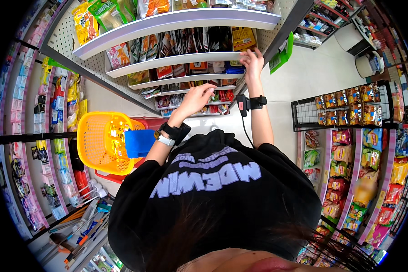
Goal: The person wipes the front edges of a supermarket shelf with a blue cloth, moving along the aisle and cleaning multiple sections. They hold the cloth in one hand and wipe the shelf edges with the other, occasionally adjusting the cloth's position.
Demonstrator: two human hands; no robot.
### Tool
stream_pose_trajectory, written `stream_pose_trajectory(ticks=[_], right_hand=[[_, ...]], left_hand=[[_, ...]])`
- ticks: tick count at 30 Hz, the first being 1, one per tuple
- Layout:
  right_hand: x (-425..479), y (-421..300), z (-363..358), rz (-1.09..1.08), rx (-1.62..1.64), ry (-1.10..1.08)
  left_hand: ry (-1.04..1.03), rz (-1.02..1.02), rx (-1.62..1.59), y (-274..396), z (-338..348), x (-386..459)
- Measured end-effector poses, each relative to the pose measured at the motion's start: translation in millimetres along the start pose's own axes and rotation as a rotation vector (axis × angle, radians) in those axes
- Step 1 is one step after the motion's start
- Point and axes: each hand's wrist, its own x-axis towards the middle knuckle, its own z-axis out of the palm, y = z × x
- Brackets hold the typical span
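In front of the lower tiers of a snack shelf, my left hand (198, 99) is raised with its fingers loosely bent. I see nothing in it. My right hand (252, 63) is at the right end of a white shelf tray (176, 63), fingers apart and curled by its front lip. Whether they touch it I cannot tell. Just beyond those fingers stands a yellow snack packet (243, 38). Dark snack packets (183, 40) stand in rows along the same tray. A blue packet (234, 67) lies one tier lower, left of my right wrist.
A yellow plastic basket (95, 142) holding yellow-wrapped goods (117, 131) and a blue item (139, 143) stands at my left. On the right are a black wire rack (306, 114) and chip bags (340, 153). Mop and broom handles (85, 238) lie at lower left.
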Motion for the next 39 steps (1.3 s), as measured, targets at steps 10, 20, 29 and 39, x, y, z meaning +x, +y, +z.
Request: stream_pose_trajectory(ticks=[10, 20, 29, 39], right_hand=[[-11.8, 2.9, 21.0, 0.057, -0.060, -0.103], [0.7, -25.6, 34.4, 0.210, 0.003, -0.097], [29.0, -10.7, 24.9, 0.252, 0.229, 0.054], [51.9, -19.6, 28.1, -0.481, -1.266, 0.125]], left_hand=[[0.022, -0.056, -0.063, -11.7, 5.8, 4.7], [-0.044, -0.091, -0.015, -26.6, 6.3, 4.9], [-0.029, -0.060, 0.020, -35.6, -4.4, 0.6], [-0.051, 0.026, -0.012, -14.6, -5.7, 28.0]])
